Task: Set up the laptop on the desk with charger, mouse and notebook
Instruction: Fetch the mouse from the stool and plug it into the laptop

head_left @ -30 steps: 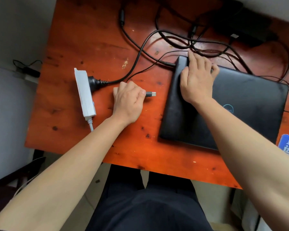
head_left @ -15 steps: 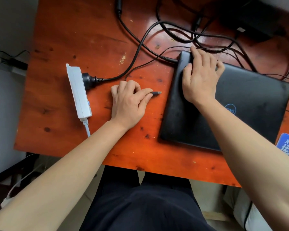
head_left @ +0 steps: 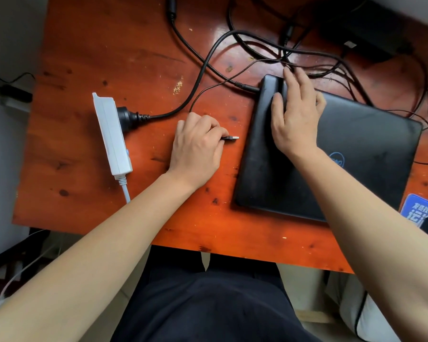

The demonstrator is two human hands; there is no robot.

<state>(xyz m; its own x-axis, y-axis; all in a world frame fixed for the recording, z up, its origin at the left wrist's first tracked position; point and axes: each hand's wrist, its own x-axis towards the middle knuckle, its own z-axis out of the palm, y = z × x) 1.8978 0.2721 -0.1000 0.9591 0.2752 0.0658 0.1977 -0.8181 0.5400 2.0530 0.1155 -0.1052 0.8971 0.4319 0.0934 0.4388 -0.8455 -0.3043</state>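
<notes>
The fingers of the left hand are curled closed around one USB plug; its silver tip points right, toward the left edge of the laptop, with a strip of bare bench between tip and edge. The plug's thin black cable runs up from behind the hand and joins the tangle farther back. The right hand lies flat on the closed lid near its far left corner, fingers spread and open, gripping nothing, thumb toward the left edge.

There is one laptop, closed, black, with a round blue logo, lying at a slant on the right half of the bench. One charger plug sits in the laptop's far left corner. One white power strip lies on the left side with one black mains plug in it, and a white cord leaves its near end. One black power brick rests at the far right corner among several looped black cables; how many I cannot tell. One blue card with white print shows at the right edge, partly cut off by the right forearm.

Compared with half a second ago, the left hand has turned a little and the silver tip shows more plainly; the right hand is pressed on the same corner of the lid.
</notes>
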